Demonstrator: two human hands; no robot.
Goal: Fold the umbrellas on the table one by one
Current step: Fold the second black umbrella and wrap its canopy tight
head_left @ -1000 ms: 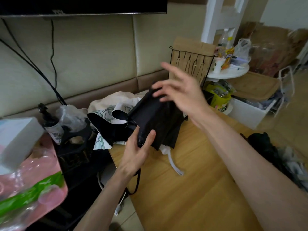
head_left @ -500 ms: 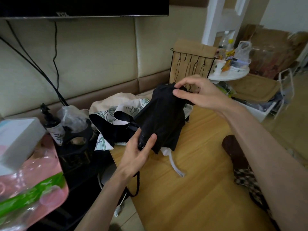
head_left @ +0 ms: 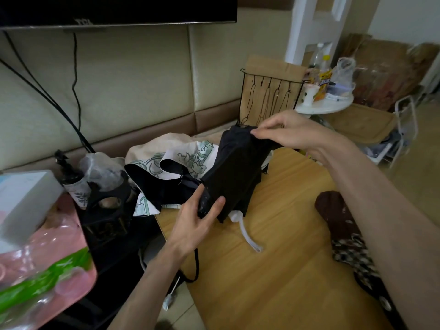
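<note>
A black folding umbrella (head_left: 235,170) is held tilted above the wooden table (head_left: 273,282). My left hand (head_left: 195,225) grips its handle end at the lower left. My right hand (head_left: 292,134) pinches the black canopy cloth at its upper end. A second umbrella (head_left: 171,160), cream with green print and a black lining, lies half open on the table's far left corner behind it. A third umbrella (head_left: 345,241), dark brown with a checked pattern, lies at the table's right edge, partly hidden by my right forearm.
A white strap (head_left: 247,236) lies on the table under the black umbrella. Left of the table stand a dark bottle (head_left: 71,177), a black lantern-like holder (head_left: 107,206) and a pink packet (head_left: 40,265). A wire rack (head_left: 269,98) and a round white shelf (head_left: 326,106) stand behind.
My right hand, open above the umbrella a second ago, came down and pinched the canopy's upper end. The left hand kept its grip on the handle.
</note>
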